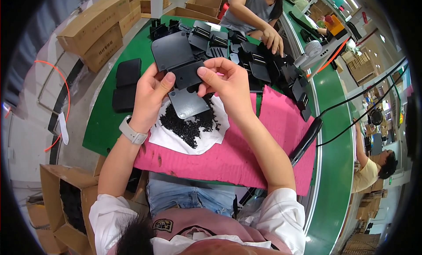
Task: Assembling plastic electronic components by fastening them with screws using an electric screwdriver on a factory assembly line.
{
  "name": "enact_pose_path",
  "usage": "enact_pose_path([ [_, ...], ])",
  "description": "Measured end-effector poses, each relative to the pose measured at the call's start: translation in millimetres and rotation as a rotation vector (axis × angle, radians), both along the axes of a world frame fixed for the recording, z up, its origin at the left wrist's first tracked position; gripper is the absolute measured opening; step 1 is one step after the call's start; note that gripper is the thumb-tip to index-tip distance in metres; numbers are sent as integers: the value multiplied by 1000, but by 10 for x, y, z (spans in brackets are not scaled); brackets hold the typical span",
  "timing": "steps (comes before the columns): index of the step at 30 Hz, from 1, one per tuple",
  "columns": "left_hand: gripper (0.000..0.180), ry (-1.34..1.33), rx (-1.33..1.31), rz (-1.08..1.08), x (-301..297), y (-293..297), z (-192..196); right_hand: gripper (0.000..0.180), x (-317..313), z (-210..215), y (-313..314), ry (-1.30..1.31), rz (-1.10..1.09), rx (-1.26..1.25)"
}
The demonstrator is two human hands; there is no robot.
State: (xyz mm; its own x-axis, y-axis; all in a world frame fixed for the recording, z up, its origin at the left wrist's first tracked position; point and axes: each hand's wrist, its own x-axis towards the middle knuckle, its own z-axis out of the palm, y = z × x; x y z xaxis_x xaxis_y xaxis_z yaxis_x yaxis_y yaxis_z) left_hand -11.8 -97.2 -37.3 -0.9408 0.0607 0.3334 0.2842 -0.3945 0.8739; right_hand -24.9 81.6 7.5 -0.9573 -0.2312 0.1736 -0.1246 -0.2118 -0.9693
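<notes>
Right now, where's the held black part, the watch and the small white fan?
Held black part (187,75), head view: its middle section.
Watch (131,131), head view: its band.
Small white fan (313,48), head view: its round head.

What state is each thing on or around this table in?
Left hand: gripping the black plastic part
Right hand: gripping it too
Black plastic part: held up
Small black pieces: heaped loose
White cloth: spread beneath them
Pink corrugated sheet: lying flat
Wristwatch: fastened
Lower-left cardboard box: open
Upper-left cardboard boxes: stacked
</notes>
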Motion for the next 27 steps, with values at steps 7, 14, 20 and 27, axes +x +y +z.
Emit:
enact_pose_path([
  [7, 46, -18, -34, 6, -16, -21, -29, 18, 16, -40, -33, 8, -13, -8],
  [14, 46, 5, -66, 12, 16, 11, -29, 21, 18, -105, -36, 64, -78, 108],
  [20, 38, -43, -119, -21, 56, 13, -48, 43, 32, -112, 1, 540, -347, 675],
  [27, 37, 81, -304, -180, 97, 159, -85, 41, 356, 37, 539, -151, 129, 435],
])
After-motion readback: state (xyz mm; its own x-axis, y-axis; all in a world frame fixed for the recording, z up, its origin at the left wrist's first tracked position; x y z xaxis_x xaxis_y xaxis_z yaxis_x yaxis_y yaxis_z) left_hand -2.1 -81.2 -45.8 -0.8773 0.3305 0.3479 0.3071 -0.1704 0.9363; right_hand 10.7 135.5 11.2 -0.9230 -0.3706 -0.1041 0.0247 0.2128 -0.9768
